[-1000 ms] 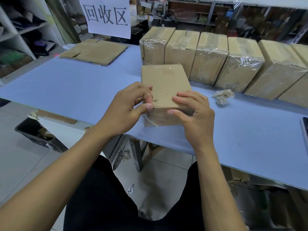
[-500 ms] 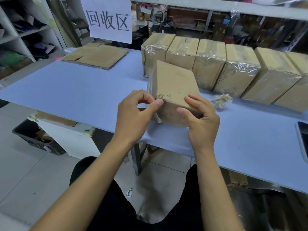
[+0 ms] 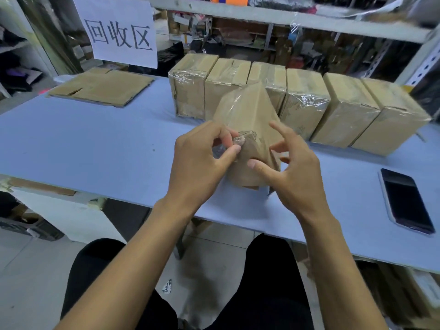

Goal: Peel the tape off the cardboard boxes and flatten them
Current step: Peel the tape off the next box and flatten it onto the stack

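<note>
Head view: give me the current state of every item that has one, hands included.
Held cardboard box: tilted on a corner, tape partly lifted.
Clear tape: pinched at its loose end.
Left hand: pinches the tape.
Right hand: fingers spread, steadying the box.
Row of wrapped boxes: upright, taped.
Flattened cardboard: lying flat.
Phone: screen dark, face up.

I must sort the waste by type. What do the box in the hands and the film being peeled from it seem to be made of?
The box looks like brown cardboard, matte, with a creased, worn corner. The film seems to be clear plastic tape: it is glossy, wrinkled and shows the cardboard through. The left hand pinches its loose end.
</note>
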A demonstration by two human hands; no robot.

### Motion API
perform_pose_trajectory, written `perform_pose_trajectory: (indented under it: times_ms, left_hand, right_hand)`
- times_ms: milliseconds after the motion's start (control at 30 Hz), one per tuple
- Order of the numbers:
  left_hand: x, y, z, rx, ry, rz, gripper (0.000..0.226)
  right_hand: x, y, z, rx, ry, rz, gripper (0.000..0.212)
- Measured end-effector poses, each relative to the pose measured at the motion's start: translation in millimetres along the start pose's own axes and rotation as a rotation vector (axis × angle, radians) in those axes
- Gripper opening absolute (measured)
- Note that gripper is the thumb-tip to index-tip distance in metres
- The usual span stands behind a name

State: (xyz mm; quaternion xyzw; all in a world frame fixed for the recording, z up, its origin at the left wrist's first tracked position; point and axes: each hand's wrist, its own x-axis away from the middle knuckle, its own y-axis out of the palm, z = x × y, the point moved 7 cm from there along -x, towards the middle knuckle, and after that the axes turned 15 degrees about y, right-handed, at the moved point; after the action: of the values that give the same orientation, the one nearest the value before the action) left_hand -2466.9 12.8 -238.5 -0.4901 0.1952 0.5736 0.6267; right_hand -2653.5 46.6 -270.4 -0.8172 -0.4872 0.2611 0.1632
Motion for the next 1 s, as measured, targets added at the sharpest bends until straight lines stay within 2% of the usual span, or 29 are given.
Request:
perform_pose_trajectory:
  times_ms: [33,100,233,367,533,733,867,1000]
  left_hand:
    - [-2.4,4.0,2.6,0.002,0.008,-0.009,0.015]
    - [-6.4,12.0,6.2,0.008,0.025,-0.031,0.013]
    - [-11.9,19.2,9.0,-0.025,0.06,-0.079,0.019]
    - [-15.1,22.0,10.1,-0.073,0.071,-0.142,0.028]
    - [-13.9,22.9,16.4,-0.191,0.175,-0.065,0.004]
    - [-6.4,27.6,21.7,-0.224,0.328,-0.001,0.025]
    - [-2.7,25.4,23.2,-0.278,0.428,0.084,0.016]
    - [-5.9,30.5,20.8,-0.224,0.438,-0.008,0.019]
  right_hand:
    - [-4.8,-0.1,-4.0,0.021,-0.039,-0.041,0.08]
    - [-14.6,0.0,-7.8,0.072,-0.103,-0.091,0.085]
    - [-27.8,-0.3,-6.4,0.111,-0.101,-0.146,0.079]
    - [-26.1,3.7,-9.8,0.126,-0.133,-0.112,0.074]
    - [-27.0,4.0,-5.7,0.128,-0.094,-0.108,0.081]
    - [-24.7,1.3,-3.5,0.12,-0.094,-0.131,0.086]
    - [-24.1,1.4,-3.2,0.112,-0.102,-0.134,0.086]
    - [-25.6,1.1,-0.1,0.089,-0.077,-0.148,0.086]
